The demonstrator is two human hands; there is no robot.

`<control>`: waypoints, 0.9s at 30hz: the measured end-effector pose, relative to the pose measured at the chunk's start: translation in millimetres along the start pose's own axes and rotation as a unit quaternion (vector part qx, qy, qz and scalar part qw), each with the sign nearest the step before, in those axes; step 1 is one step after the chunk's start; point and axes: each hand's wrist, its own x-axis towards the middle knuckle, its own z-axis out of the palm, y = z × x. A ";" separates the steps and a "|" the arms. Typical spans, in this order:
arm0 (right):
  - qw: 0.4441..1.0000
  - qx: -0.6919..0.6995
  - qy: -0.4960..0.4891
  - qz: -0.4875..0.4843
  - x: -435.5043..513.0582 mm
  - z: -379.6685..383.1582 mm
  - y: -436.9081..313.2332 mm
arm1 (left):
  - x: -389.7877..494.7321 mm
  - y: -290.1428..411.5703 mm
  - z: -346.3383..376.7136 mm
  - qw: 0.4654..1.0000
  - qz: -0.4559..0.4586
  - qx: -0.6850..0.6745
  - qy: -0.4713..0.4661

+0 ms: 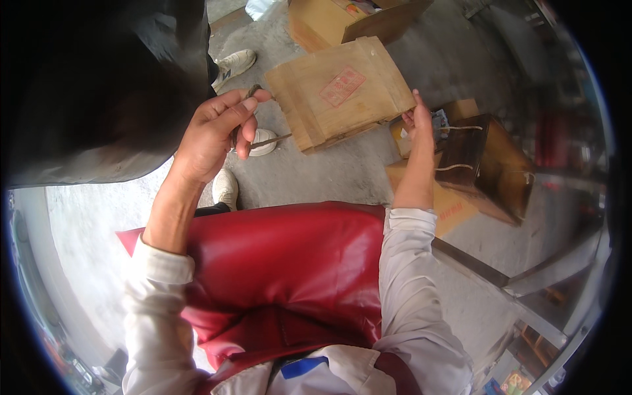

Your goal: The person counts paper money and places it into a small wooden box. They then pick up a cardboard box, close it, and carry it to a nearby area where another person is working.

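Observation:
A light wooden box [340, 94] with a red stamp and raised cross battens hangs tilted between my hands, above the concrete floor. My left hand [224, 126] is closed around a dark rope handle [237, 133] at the box's left end. At the right end, my right hand [418, 116] grips the box by its lower right corner, the thumb along the edge; part of its fingers is hidden. A red apron [291, 261] covers my front, below the box.
An open wooden box [316, 22] with things inside stands beyond. To the right lie a dark wooden box with rope handles [456, 148] and a light board [452, 207] with red writing. Another person's shoe [237, 61] shows near a large dark covering [108, 89]. A metal frame [474, 261] is at the lower right.

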 end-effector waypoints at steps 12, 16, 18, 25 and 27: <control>0.984 0.057 -0.166 -0.019 4.7 24.5 -58.3 | 27.7 0.9 15.2 0.992 -0.013 -0.125 -0.013; 0.976 0.132 -0.136 -0.105 -11.4 28.4 -89.9 | 36.3 -2.1 18.6 0.986 -0.023 -0.162 -0.043; 0.967 0.133 -0.134 -0.171 -33.5 36.1 -116.7 | 32.8 -5.6 23.3 0.987 -0.017 -0.155 -0.030; 0.952 -0.047 -0.126 -0.275 -190.7 103.6 -181.1 | 2.1 -24.4 50.4 0.991 -0.033 -0.127 -0.028; 0.948 -0.106 -0.099 -0.283 -229.5 118.7 -181.8 | -8.3 -32.7 54.4 0.992 -0.043 -0.116 -0.040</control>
